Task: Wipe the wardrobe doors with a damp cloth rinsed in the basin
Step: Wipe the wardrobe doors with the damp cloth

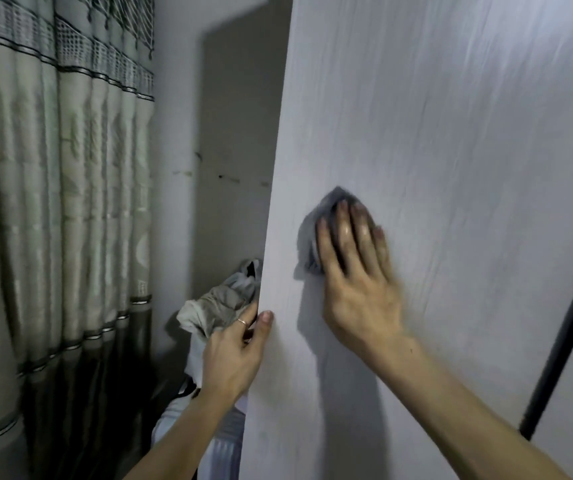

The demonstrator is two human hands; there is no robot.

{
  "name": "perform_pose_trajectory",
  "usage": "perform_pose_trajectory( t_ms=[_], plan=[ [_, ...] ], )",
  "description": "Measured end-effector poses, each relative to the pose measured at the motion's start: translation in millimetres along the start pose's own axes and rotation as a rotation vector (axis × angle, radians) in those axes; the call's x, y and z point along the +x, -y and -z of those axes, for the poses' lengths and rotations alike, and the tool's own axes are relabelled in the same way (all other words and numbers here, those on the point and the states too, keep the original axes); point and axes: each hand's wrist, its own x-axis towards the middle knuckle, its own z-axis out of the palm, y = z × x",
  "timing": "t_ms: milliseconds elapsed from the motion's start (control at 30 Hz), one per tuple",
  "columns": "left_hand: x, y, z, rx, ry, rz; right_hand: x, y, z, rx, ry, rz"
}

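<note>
A pale grey wood-grain wardrobe door fills the right half of the view, swung open towards me. My right hand presses a grey cloth flat against the door's face with straight, spread fingers. The cloth shows above and left of the fingers. My left hand grips the door's left edge, thumb on the front face and fingers curled behind it. A ring sits on one finger. The basin is not in view.
A long dark handle bar runs down the door at the right. Behind the door's edge lies a pile of crumpled clothes. Patterned curtains hang at the left, with a bare wall between them and the door.
</note>
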Motion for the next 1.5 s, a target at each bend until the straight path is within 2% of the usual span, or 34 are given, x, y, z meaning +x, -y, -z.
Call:
perform_pose_trajectory(
  t_ms=[100,167,233,333,400,567,633,700,767,867,967,1033,1133,1267,1367,1500],
  plan=[
    [6,8,2,0.034,0.040,-0.051,-75,17,-6,-0.024,0.152,0.266],
    [9,13,6,0.036,0.080,-0.065,-62,9,-4,-0.050,0.203,0.330],
    [12,14,9,0.036,0.122,-0.057,0,8,1,-0.092,0.163,0.249],
    [11,15,10,0.026,0.131,-0.057,94,12,8,-0.097,0.096,0.029],
    [8,16,11,0.032,0.136,-0.071,97,18,3,-0.073,0.072,-0.021],
    [6,22,10,0.012,0.125,-0.123,-66,38,-17,-0.048,0.164,0.231],
    [3,18,11,0.036,0.091,-0.172,-100,24,-11,-0.073,0.225,0.299],
    [2,0,12,0.056,-0.009,-0.226,-82,-7,2,-0.121,0.207,0.205],
    [5,-22,10,0.002,-0.098,-0.271,-40,-48,16,-0.192,0.123,-0.008],
    [3,-48,-7,-0.039,-0.079,-0.320,6,-110,41,-0.195,0.052,-0.298],
    [-4,-53,-30,-0.078,-0.108,-0.287,-15,-114,37,-0.123,-0.021,-0.425],
    [-8,-54,-40,-0.049,-0.153,-0.292,-62,-88,24,-0.120,-0.043,-0.399],
    [-13,-53,-50,-0.011,-0.206,-0.322,-144,-53,4,-0.180,0.023,-0.259],
    [-20,-42,-56,0.055,-0.199,-0.359,-196,-30,-12,-0.192,0.025,-0.262],
    [-30,-32,-64,0.231,-0.191,-0.462,-209,-24,-18,-0.191,0.002,-0.291],
    [-47,-35,-82,0.625,-0.241,-0.675,-205,-28,-17,-0.233,0.010,-0.242]
  ],
)
